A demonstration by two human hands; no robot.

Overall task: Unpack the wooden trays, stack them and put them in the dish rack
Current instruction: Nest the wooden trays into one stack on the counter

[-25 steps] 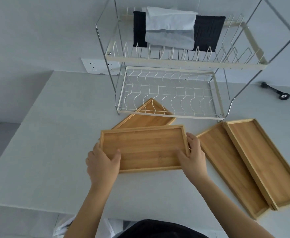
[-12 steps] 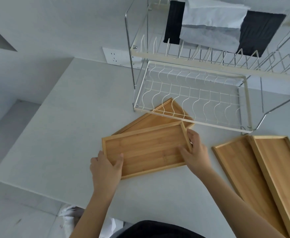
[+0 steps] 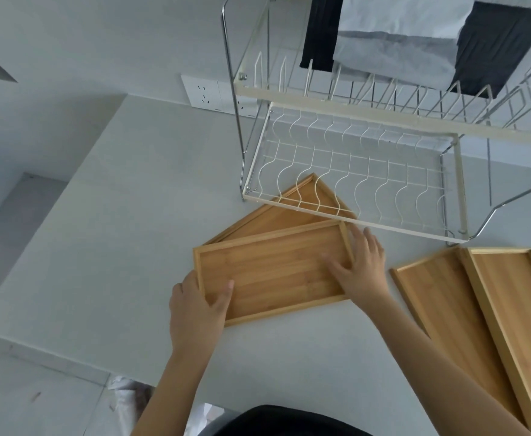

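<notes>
A small bamboo tray (image 3: 273,272) lies on the grey counter, held at both short ends. My left hand (image 3: 199,305) grips its left end with the thumb inside the rim. My right hand (image 3: 360,269) grips its right end, fingers over the edge. Behind it a second tray (image 3: 276,215) lies at an angle, its far corner under the dish rack's lower tier (image 3: 352,221). At the right lie two long trays, one (image 3: 446,319) partly under the other (image 3: 522,313). The two-tier wire dish rack stands at the back.
Black and white cloths (image 3: 399,36) hang over the rack's upper tier. A wall socket (image 3: 204,92) sits behind the rack's left leg. The counter's left edge (image 3: 37,215) drops to the floor. Crumpled white packaging (image 3: 129,391) lies on the floor below.
The view has shifted left and closer to the rack. The tray in my hands has turned slightly counterclockwise and moved toward the angled tray. My right fingers now reach further over its end.
</notes>
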